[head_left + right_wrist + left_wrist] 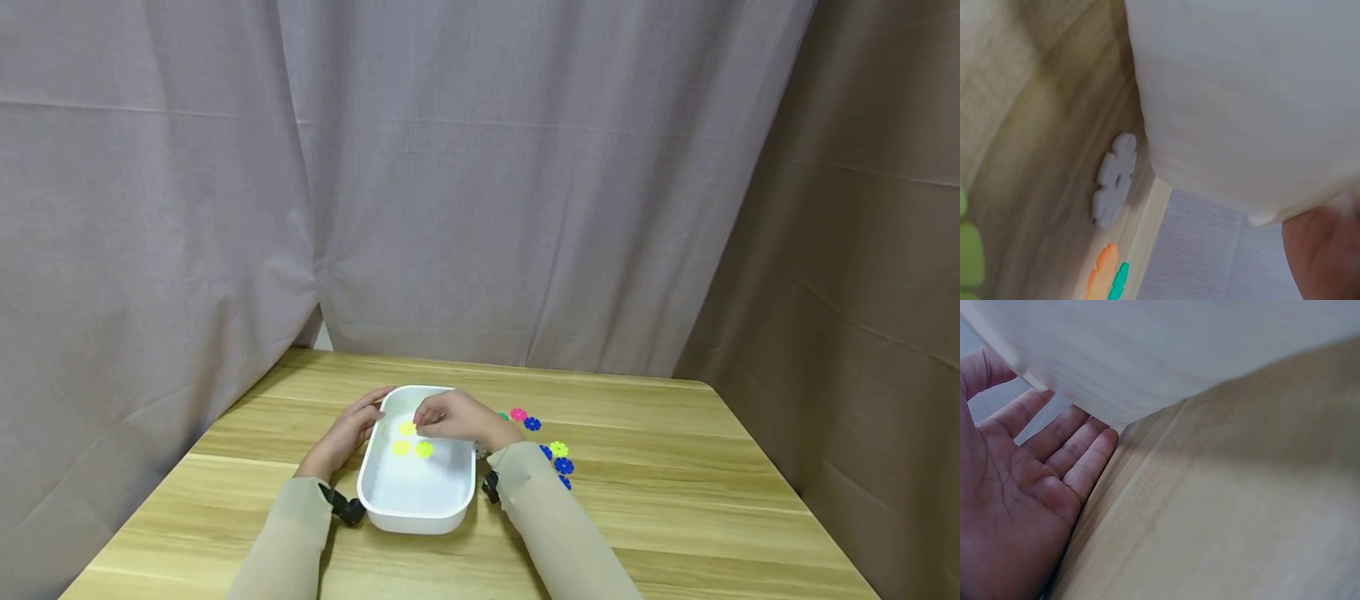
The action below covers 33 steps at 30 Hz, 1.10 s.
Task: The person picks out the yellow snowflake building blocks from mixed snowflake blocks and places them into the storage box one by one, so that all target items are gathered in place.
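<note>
A white plastic tray sits on the wooden table, with several yellow and yellow-green flower-shaped discs on its floor. At the tray's left side, my left hand holds the rim, thumb over the edge and fingers against the outer wall; the left wrist view shows the palm beside that wall. My right hand reaches over the right rim into the tray, fingers bent downward. Its fingertips are close to the farthest yellow disc; whether they pinch anything is hidden. Only part of this hand appears in the right wrist view.
Right of the tray lie loose flower discs: a pink one, several blue ones and a yellow-green one. Near the tray wall are a grey-white disc, an orange one and a green one. Grey curtains hang behind the table.
</note>
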Motion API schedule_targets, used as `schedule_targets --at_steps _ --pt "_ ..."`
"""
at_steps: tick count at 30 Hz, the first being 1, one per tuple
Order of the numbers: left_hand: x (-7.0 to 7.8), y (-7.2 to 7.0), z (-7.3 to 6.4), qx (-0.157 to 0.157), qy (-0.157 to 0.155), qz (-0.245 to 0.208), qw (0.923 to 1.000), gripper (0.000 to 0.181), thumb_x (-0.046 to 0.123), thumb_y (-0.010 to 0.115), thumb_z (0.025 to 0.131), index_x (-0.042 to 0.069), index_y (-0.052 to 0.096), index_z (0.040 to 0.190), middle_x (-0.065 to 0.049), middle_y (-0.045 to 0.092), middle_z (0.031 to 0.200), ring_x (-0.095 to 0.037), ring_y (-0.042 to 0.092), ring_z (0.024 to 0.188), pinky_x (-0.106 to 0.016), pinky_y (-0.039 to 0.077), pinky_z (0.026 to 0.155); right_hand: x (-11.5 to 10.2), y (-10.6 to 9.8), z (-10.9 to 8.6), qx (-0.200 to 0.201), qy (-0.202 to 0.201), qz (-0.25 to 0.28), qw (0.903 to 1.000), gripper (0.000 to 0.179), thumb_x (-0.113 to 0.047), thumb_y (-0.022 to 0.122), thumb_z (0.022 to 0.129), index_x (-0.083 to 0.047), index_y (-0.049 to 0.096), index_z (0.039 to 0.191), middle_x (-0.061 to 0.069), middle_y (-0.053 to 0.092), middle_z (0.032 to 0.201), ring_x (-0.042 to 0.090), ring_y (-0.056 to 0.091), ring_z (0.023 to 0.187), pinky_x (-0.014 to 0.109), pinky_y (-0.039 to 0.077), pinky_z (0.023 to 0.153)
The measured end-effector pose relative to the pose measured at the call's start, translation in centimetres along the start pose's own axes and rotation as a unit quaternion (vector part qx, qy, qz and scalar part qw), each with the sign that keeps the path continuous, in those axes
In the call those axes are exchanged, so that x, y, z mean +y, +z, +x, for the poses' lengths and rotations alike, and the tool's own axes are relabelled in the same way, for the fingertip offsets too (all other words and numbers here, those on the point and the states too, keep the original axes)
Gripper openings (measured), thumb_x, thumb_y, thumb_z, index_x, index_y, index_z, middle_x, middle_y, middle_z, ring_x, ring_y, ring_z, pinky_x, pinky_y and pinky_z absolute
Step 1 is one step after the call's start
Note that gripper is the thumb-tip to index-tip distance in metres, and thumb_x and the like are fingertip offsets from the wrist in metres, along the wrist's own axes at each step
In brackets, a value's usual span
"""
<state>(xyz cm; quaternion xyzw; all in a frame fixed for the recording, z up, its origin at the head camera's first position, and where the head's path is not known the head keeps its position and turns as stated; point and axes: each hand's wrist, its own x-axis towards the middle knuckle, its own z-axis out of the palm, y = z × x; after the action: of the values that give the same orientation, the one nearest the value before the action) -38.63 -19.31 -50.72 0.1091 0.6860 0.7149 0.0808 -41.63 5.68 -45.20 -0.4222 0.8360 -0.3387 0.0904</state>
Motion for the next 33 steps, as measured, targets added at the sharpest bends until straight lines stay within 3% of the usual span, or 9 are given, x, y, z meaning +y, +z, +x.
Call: schedule_targets --at_steps 10,20,27,33 --pt "0.0 0.1 0.0 -0.007 0.005 -0.005 0.9999 0.057 0.01 0.044 0.099 0.011 0.037 0.156 -0.019 0.037 0.157 -0.035 0.045 0.137 -0.032 0.049 0.101 -0.3 -0.4 -1.1 0.039 -0.016 0.023 0.9988 0.011 -0.018 0.073 0.093 -0.012 0.073 0.102 -0.009 0.073 0.094 0.005 0.068 0.09 0.023 0.055 0.087" --pt "-0.1 0.1 -0.2 0.001 0.002 -0.006 1.0 0.056 0.011 0.046 0.099 0.012 0.039 0.155 -0.018 0.04 0.155 -0.033 0.048 0.135 -0.027 0.051 0.097 0.5 -0.9 -2.9 0.091 -0.014 0.028 0.9954 0.013 -0.021 0.073 0.093 -0.014 0.073 0.104 -0.008 0.072 0.095 0.007 0.067 0.091 0.027 0.055 0.087" --pt "-0.2 0.1 -0.1 -0.005 0.009 -0.002 0.9999 0.057 0.011 0.045 0.099 0.009 0.037 0.156 -0.02 0.038 0.156 -0.031 0.048 0.134 -0.025 0.051 0.097 0.9 -1.7 -4.6 0.117 0.006 0.034 0.9926 0.016 -0.024 0.072 0.094 -0.014 0.073 0.106 -0.009 0.072 0.096 0.009 0.067 0.091 0.028 0.056 0.084" --pt "-0.1 0.2 0.1 0.001 0.006 -0.003 1.0 0.058 0.012 0.047 0.098 0.011 0.038 0.155 -0.017 0.04 0.156 -0.028 0.048 0.135 -0.024 0.049 0.098 1.8 -2.5 -5.9 0.135 0.011 0.053 0.9894 0.016 -0.025 0.071 0.094 -0.017 0.073 0.109 -0.01 0.072 0.1 0.009 0.067 0.095 0.031 0.055 0.089"
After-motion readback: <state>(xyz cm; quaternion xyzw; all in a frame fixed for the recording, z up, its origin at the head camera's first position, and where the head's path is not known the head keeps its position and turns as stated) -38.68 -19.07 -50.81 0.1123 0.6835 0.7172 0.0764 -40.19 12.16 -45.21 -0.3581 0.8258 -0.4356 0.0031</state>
